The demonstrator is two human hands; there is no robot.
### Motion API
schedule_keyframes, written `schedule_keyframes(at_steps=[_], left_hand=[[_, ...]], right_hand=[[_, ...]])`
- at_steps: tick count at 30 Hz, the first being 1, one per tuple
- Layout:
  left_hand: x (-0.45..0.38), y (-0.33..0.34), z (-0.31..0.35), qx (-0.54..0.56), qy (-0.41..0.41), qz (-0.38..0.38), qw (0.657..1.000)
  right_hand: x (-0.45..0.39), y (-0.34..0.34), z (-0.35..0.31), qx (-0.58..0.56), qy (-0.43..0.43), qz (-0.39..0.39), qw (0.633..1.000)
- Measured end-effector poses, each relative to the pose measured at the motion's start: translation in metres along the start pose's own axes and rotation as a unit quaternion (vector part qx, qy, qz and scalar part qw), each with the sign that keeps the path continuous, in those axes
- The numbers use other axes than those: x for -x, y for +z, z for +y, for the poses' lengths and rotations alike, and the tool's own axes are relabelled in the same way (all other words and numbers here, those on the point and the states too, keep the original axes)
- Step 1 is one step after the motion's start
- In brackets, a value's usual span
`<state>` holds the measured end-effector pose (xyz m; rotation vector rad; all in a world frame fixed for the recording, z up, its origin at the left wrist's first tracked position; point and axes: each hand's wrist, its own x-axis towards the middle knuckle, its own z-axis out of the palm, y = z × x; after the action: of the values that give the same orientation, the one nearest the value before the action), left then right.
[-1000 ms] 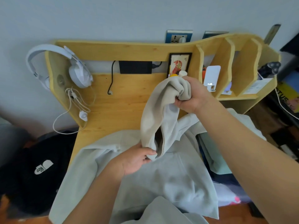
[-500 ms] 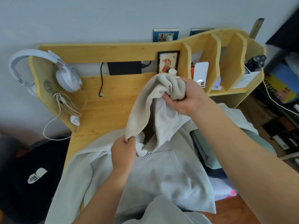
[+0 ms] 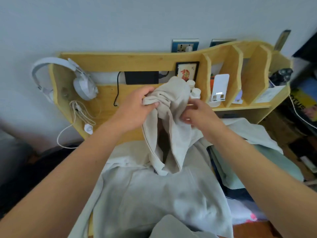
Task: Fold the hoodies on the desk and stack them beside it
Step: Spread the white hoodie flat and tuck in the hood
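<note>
I hold the hood (image 3: 171, 100) raised over the desk (image 3: 106, 107), left hand (image 3: 135, 109) gripping its top, right hand (image 3: 197, 115) pinching its right edge, so the hoodie (image 3: 154, 194) hangs lengthwise from both hands toward me.

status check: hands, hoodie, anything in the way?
Left hand grips the beige hoodie's bunched top, lifted off the desk. Right hand pinches its right edge. Grey hoodie spread beneath, unfolded. White bottles close behind the raised fabric.
</note>
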<state>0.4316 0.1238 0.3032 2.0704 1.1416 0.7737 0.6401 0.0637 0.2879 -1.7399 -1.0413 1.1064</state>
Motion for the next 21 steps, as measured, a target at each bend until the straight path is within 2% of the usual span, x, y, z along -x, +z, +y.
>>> schedule_keyframes(at_steps=[2, 4, 6, 9, 11, 14, 16, 18, 20, 21], left_hand=[[-0.003, -0.008, 0.003, 0.008, 0.019, -0.041, 0.999], [-0.005, -0.008, 0.005, 0.004, 0.038, -0.068, 0.997], [-0.006, -0.007, 0.008, 0.0, 0.043, -0.063, 0.997], [-0.007, -0.006, 0.012, -0.049, 0.068, 0.0, 0.997], [-0.007, -0.006, 0.014, -0.089, 0.095, 0.06, 0.99], [-0.012, -0.009, 0.022, -0.084, 0.111, 0.139, 0.98], [-0.013, -0.01, 0.03, -0.08, 0.114, 0.142, 0.98], [-0.01, -0.008, 0.037, -0.117, 0.111, 0.13, 0.978], [-0.008, -0.005, 0.04, -0.111, 0.087, 0.124, 0.982], [-0.009, -0.004, 0.04, -0.067, 0.063, 0.112, 0.989]], right_hand=[[0.002, 0.003, 0.003, 0.101, -0.15, -0.046, 0.982], [-0.002, 0.011, 0.0, 0.125, -0.235, -0.061, 0.962], [-0.007, 0.013, -0.01, 0.153, -0.25, -0.054, 0.954], [-0.006, 0.011, -0.019, 0.183, -0.238, -0.09, 0.95], [0.003, 0.009, -0.02, 0.15, -0.255, -0.095, 0.951], [0.012, 0.016, -0.019, 0.078, -0.254, -0.088, 0.96], [0.006, 0.018, -0.021, 0.173, -0.255, -0.043, 0.95], [-0.005, 0.012, -0.027, 0.261, -0.245, 0.069, 0.931], [-0.01, -0.001, -0.036, 0.276, -0.232, 0.178, 0.915], [-0.012, -0.008, -0.04, 0.264, -0.225, 0.199, 0.917]])
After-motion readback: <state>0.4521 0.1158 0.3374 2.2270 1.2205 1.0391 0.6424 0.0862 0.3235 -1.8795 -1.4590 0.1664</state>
